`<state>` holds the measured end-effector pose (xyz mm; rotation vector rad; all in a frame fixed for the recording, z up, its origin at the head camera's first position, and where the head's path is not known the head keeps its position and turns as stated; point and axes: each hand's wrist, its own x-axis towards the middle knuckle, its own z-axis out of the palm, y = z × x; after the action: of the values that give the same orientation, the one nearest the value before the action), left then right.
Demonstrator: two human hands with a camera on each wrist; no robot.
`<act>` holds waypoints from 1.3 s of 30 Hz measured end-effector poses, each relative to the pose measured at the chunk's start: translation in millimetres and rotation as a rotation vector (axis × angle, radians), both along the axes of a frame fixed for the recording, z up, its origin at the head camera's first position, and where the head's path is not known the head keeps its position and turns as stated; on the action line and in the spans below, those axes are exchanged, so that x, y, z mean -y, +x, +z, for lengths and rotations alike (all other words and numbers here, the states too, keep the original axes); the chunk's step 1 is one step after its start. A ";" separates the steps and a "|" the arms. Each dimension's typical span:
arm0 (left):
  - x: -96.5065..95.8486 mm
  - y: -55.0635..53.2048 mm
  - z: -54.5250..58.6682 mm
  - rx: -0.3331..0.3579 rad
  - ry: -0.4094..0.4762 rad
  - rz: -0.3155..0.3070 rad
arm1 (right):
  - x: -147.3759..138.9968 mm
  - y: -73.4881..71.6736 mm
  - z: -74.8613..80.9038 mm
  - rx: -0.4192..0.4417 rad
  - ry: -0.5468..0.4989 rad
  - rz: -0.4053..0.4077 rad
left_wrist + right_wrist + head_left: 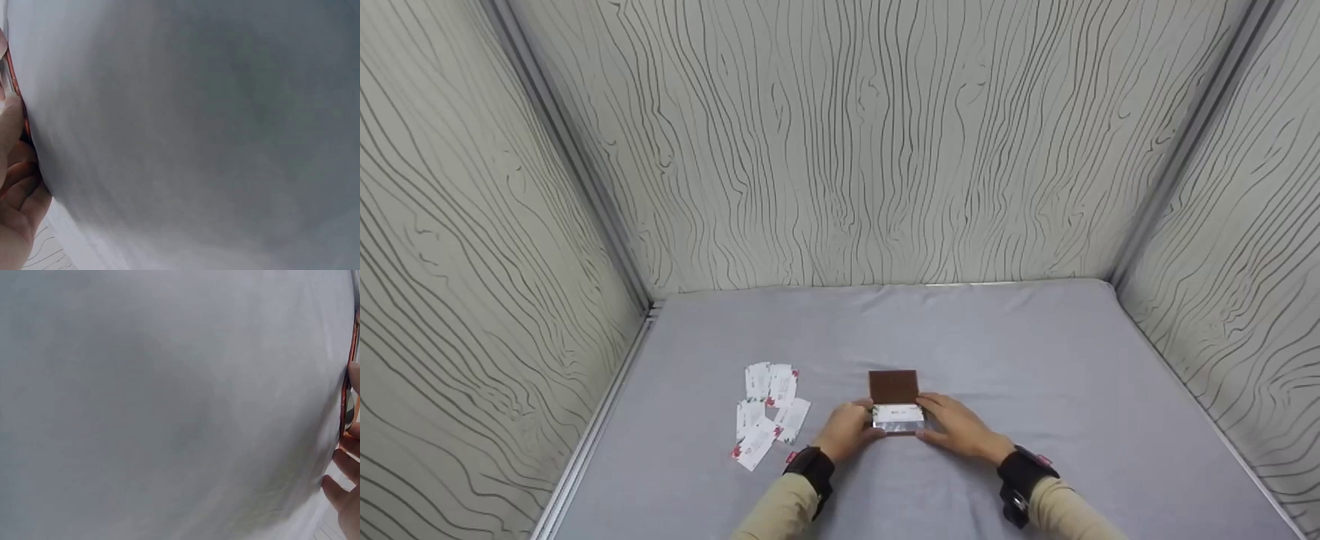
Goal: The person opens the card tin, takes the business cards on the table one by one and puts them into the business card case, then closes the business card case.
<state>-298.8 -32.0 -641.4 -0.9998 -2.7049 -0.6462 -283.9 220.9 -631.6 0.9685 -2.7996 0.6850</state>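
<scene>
A brown card holder (893, 387) lies unfolded on the grey cloth, its flap pointing away from me. A white printed card (897, 413) sits in its near half, the lower part behind a clear pocket (898, 425). My left hand (844, 430) grips the holder's left side, thumb at the near corner and fingers curled along the edge. On the opposite side my right hand (960, 429) holds the right edge between thumb and fingers. Both wrist views catch only the holder's thin reddish-brown edge (15, 84) beside the fingers.
Several white cards (780, 386) with red and green corner prints lie loosely overlapping to the left of my left hand. Grey cloth (1005, 337) covers the table. Panels with a wood-grain line pattern (855, 150) stand at the back and both sides.
</scene>
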 end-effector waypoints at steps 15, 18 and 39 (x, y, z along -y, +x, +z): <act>1.9 1.3 -4.4 -0.043 -0.005 -0.012 | 1.3 3.1 1.6 0.023 -0.025 0.023; 0.8 1.3 -6.2 -0.039 -0.006 -0.009 | 2.5 3.2 1.4 0.056 -0.031 0.019; 19.0 4.4 14.6 -0.223 0.020 0.058 | 4.1 2.1 3.2 0.089 -0.056 0.046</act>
<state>-294.5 -51.0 -626.9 -0.9248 -2.5177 -0.5164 -281.7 216.8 -628.3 1.0196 -2.8252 0.8276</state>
